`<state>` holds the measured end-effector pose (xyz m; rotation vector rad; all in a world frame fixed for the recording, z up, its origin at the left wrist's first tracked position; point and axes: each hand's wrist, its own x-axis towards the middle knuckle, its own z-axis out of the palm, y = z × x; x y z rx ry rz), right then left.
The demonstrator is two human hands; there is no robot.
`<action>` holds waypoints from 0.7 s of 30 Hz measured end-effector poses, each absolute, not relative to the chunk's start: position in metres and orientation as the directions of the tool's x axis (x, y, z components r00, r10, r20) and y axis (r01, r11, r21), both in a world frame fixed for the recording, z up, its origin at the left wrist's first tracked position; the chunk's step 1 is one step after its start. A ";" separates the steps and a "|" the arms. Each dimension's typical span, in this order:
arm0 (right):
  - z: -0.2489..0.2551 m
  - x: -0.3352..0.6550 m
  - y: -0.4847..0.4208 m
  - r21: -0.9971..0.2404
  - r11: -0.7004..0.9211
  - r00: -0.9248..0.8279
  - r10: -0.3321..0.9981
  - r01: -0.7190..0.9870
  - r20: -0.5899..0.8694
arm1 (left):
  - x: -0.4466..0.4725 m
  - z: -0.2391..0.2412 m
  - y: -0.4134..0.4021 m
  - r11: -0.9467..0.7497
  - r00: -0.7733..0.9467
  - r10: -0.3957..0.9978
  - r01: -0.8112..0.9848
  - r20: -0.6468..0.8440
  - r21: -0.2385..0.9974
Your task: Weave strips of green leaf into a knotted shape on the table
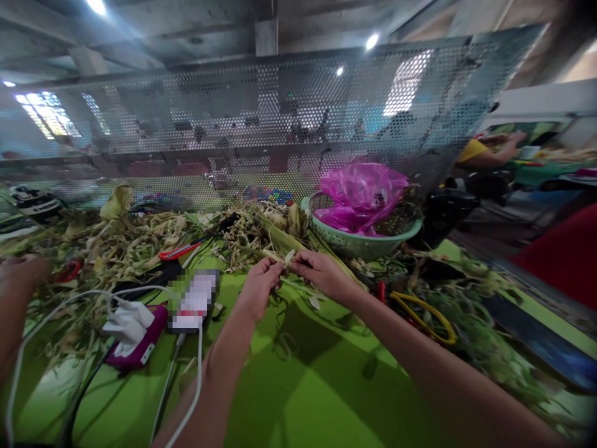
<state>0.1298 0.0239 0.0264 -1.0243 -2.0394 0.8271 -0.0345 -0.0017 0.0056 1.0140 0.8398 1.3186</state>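
Note:
My left hand [262,283] and my right hand [321,272] meet above the green tabletop [298,398], fingers pinched. Between their fingertips is a small pale strip of dried plant leaf or husk [289,256], which both hands grip. A thin pale strand [303,289] hangs just below the fingers. Behind my hands lies a heap of dry husks and leaves [252,227], with longer green-yellow stalks [280,236] beside it. The exact kind of plant cannot be made out.
A green plastic basket [364,247] holds a pink plastic bag [364,190]. At left are a phone [193,302], a purple power strip [140,345], cables, red-handled scissors or cutters [180,251] and another person's hand [25,270]. Yellow-handled pliers [429,320] lie right. A perforated metal screen [224,124] stands behind.

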 end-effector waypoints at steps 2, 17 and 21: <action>0.025 0.129 0.024 -0.765 0.495 -0.438 0.844 0.411 0.311 | -0.035 0.007 -0.002 -0.015 0.074 0.996 -0.381 0.046 0.925; 0.024 0.128 0.020 -0.748 0.531 -0.326 0.844 0.398 0.426 | -0.036 0.003 0.000 -0.073 0.174 0.980 -0.115 0.092 0.991; 0.023 0.128 0.020 -0.693 0.557 -0.276 0.830 0.459 0.485 | -0.033 0.003 -0.002 -0.068 0.219 0.970 -0.163 0.103 0.984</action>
